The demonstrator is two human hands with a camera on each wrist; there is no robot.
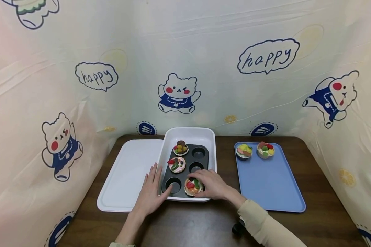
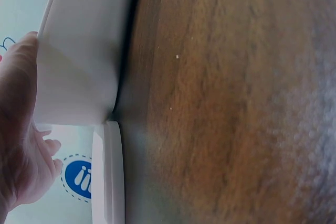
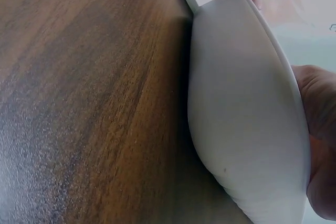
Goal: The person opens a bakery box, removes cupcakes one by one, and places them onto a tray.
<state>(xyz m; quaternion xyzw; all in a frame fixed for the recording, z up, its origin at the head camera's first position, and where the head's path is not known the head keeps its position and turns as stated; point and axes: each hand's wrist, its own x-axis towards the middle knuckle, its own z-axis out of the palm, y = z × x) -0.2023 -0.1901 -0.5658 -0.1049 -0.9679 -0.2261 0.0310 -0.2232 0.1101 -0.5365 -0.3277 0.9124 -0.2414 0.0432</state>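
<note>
A dark muffin tin [image 1: 190, 158] lies inside a deep white tray [image 1: 190, 133] in the middle of the table. My right hand [image 1: 213, 185] holds a toy fruit tart [image 1: 193, 186] at the tin's front right cup, thumb and fingers on either side. My left hand [image 1: 151, 192] rests at the tray's front left edge, fingers extended, its thumb near the bare front left cup [image 1: 173, 185]. Two more tarts, a chocolate-topped one [image 1: 180, 148] and a pink-cream one [image 1: 177, 165], sit in the left cups behind. In both wrist views the tray wall [image 2: 79, 61] hides the tin.
A flat white tray [image 1: 126, 175] lies on the left, next to the deep tray. On the right, a blue tray [image 1: 266, 181] carries two toy cakes, one in a dark cup [image 1: 244, 151] and one in a pale cup [image 1: 266, 150]. A small black object [image 1: 237, 229] is near my right sleeve.
</note>
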